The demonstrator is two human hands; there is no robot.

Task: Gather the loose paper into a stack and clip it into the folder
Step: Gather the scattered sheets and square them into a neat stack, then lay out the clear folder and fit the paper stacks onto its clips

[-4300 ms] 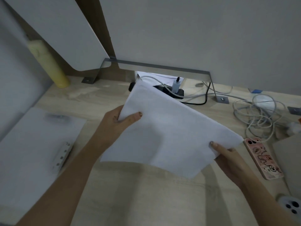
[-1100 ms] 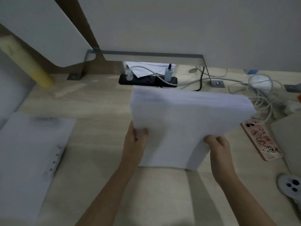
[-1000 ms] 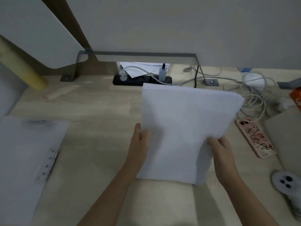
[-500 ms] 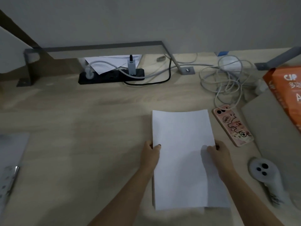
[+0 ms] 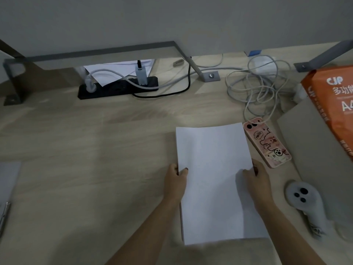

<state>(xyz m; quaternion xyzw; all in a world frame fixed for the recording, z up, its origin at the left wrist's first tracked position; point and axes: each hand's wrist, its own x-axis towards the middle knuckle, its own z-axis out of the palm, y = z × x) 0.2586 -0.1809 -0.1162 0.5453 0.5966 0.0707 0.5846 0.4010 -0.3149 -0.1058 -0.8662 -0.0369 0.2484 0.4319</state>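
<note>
Nearest the person, a stack of paper (image 5: 214, 197) is lying flat on the wooden desk (image 5: 86, 169), right of the middle, its long sides running away from the person. The top sheet is showing blank and white, with no print or crease. The sheets are sitting squared, so the left side is reading as one thin edge with a narrow shadow beside it. The far edge is bowing slightly. The left hand (image 5: 175, 181) is pinching the left side about halfway up, thumb lying on top and fingers tucked at the edge. The right hand (image 5: 257, 180) is gripping the opposite side at the same height, thumb pressing on the top sheet and fingers curling round the edge.

To the right, a white controller (image 5: 303, 201) is lying apart from the stack. At the far left of the view, well apart from the paper, a sliver of the folder (image 5: 8, 180) is showing, pale, with a metal strip near it; little more can be told. Just beside the stack's far right corner, a phone (image 5: 267, 143) in a pink cartoon case is lying face down. Beyond it a grey board (image 5: 313, 150) is lying with an orange pack of A4 paper (image 5: 336, 104) overlapping it. Farther back, white cables (image 5: 257, 87) are lying tangled, and a black power strip (image 5: 118, 88) is sitting by the grey wall (image 5: 172, 20).
</note>
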